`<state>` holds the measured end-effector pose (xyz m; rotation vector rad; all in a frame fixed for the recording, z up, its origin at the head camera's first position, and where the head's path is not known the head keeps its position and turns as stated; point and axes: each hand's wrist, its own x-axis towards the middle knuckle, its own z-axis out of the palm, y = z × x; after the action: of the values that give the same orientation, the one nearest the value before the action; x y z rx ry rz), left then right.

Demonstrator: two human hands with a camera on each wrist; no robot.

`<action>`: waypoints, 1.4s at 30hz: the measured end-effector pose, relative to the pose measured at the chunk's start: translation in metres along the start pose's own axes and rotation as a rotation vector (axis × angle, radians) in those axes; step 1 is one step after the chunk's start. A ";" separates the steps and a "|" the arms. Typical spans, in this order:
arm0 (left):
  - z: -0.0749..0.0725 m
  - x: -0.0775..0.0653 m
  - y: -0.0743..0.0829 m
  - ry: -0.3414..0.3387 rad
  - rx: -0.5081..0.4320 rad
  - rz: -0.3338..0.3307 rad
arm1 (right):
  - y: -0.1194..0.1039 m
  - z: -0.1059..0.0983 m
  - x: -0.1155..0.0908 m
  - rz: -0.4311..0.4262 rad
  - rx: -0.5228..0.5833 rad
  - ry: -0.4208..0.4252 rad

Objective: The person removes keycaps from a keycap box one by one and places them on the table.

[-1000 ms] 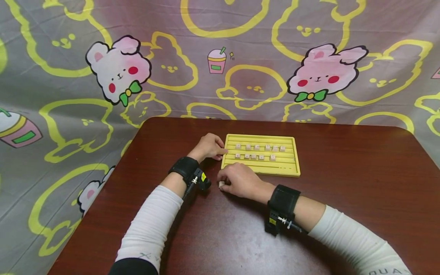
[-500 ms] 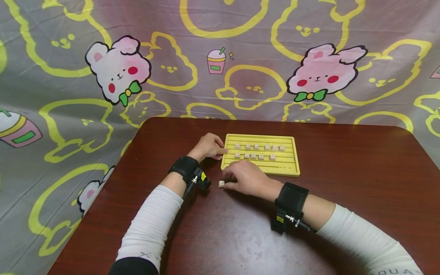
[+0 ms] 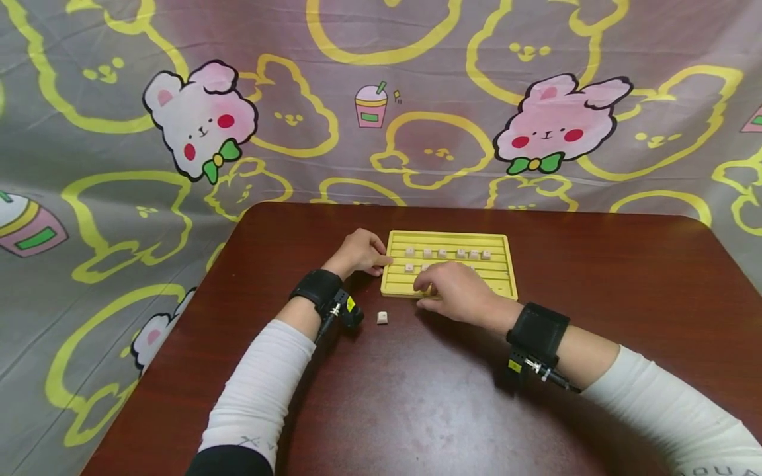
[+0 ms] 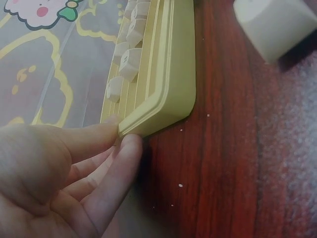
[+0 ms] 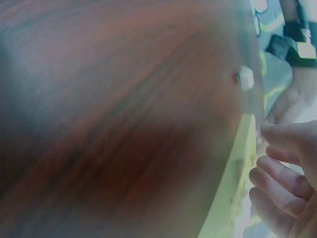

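Note:
My left hand [image 3: 360,252] pinches the left edge of a yellow ridged tray [image 3: 395,287] between thumb and fingers, as the left wrist view also shows at the tray's wall [image 4: 181,84]. White keycaps [image 3: 442,253] stand in two rows on the tray; part of the nearer row is hidden behind my right hand [image 3: 458,293]. That hand is over the tray's front edge, fingers loosely bent with nothing between them. One loose keycap [image 3: 382,318] lies on the table before the tray's left front corner, apart from both hands. In the right wrist view this keycap [image 5: 246,78] lies beyond the fingertips.
The tray rests on a dark reddish-brown table [image 3: 595,277] with a glossy top. A patterned cloth [image 3: 440,86] hangs behind the table and down its left side. Tiny white specks [image 4: 180,185] dot the tabletop near the left hand.
My right hand has let go of the loose keycap and moved right and away over the tray's front edge. The keycap stays on the table. The left hand keeps its hold on the tray.

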<state>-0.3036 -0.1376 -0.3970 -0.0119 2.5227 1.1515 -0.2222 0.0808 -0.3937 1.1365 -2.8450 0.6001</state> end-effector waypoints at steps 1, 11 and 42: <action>0.000 0.000 0.000 0.001 -0.001 -0.001 | 0.003 -0.002 -0.001 0.009 0.005 0.004; 0.000 0.001 0.000 0.008 0.002 -0.004 | 0.028 -0.020 -0.012 0.091 -0.045 0.037; 0.003 0.003 0.001 0.019 0.006 0.001 | 0.074 -0.020 -0.024 0.248 -0.057 0.080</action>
<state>-0.3055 -0.1345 -0.3986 -0.0193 2.5426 1.1497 -0.2564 0.1522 -0.4044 0.7394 -2.9338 0.5552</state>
